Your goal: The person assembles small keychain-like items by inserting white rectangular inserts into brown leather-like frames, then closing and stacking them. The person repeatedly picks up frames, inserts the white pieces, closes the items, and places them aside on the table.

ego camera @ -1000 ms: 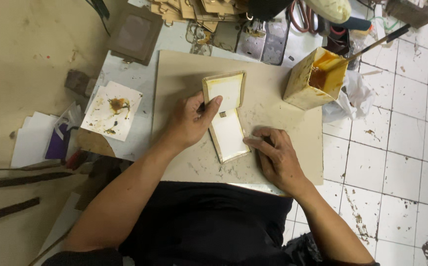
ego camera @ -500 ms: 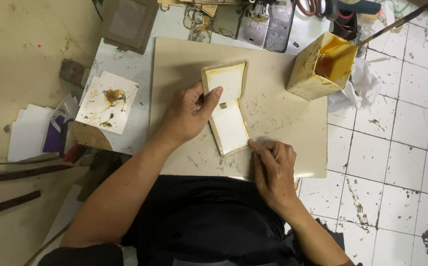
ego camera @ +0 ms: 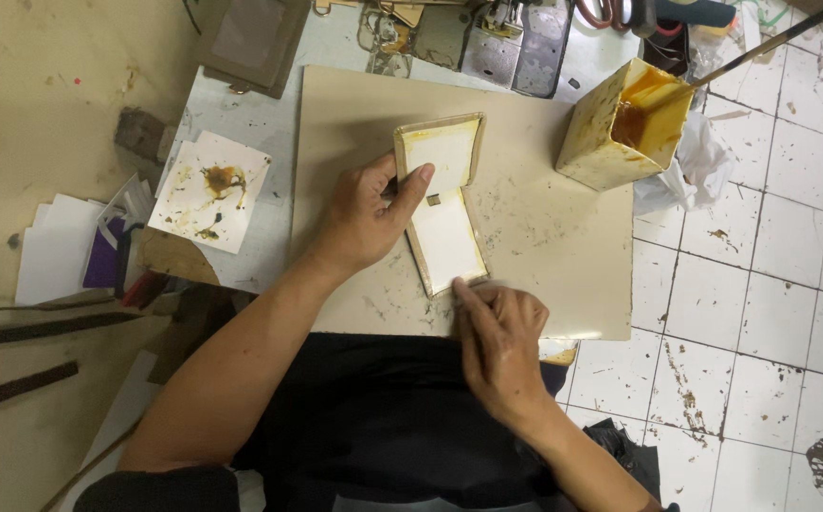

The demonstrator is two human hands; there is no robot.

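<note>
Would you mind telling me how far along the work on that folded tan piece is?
Done: white lining panels already sit inside both halves of the open tan piece, and the glue tin stands aside with its brush in it. In hand: the left hand steadies the fold while the right hand presses the near edge. Left: it lies open, not yet folded shut.

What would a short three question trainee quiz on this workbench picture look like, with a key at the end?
1. True or false: the left hand rests on the open wallet piece.
2. Which hand presses the wallet piece's near end? A left, B right.
3. What stands at the far right corner of the beige board?

Key:
1. True.
2. B, the right hand.
3. A yellow glue-stained container with a brush handle sticking out of it.
</note>
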